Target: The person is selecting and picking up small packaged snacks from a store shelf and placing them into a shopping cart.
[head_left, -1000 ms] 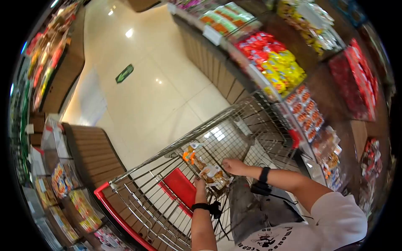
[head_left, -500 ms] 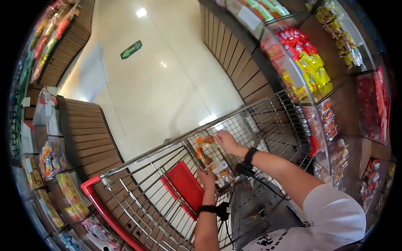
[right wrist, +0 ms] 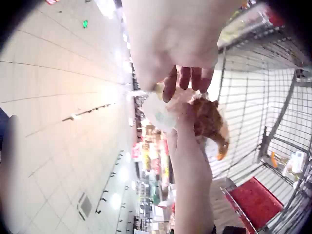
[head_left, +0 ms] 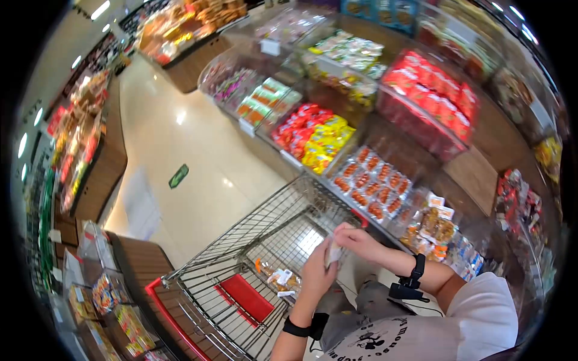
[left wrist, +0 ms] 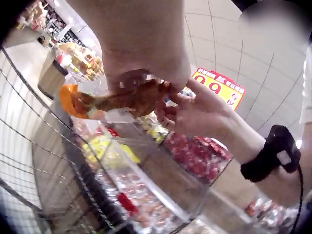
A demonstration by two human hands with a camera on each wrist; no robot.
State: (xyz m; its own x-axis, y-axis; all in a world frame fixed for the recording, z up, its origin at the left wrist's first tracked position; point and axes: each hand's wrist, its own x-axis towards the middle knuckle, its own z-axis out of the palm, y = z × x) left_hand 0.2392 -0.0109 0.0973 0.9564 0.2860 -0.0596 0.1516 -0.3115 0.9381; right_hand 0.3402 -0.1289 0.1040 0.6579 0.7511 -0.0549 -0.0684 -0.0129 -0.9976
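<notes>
Both hands hold a packaged drumstick (left wrist: pixel 131 100) in front of the body, close to the cart's near side. It is brown, in a clear wrapper with an orange band at its thin end. My left hand (head_left: pixel 317 271) grips it from the side. My right hand (head_left: pixel 356 242) has its curled fingers at the package's other end, and in the right wrist view a pale flap of wrapper (right wrist: pixel 160 113) shows below those fingers. In the cart's basket, by the red seat panel (head_left: pixel 248 298), lie more wrapped brown packets (head_left: pixel 282 278) with white labels.
The wire shopping cart (head_left: pixel 241 231) stands between snack shelves. To the right, bins hold red and yellow packets (head_left: pixel 313 135), rows of small clear packs (head_left: pixel 373 180) and loose bagged snacks (head_left: pixel 430 231). A slatted wooden stand (head_left: pixel 141 265) borders the left side. Tiled floor (head_left: pixel 211 144) runs ahead.
Both hands have come up out of the cart toward the body, now joined on the drumstick. The right hand earlier reached over the packets. The head view has swung toward the right shelves.
</notes>
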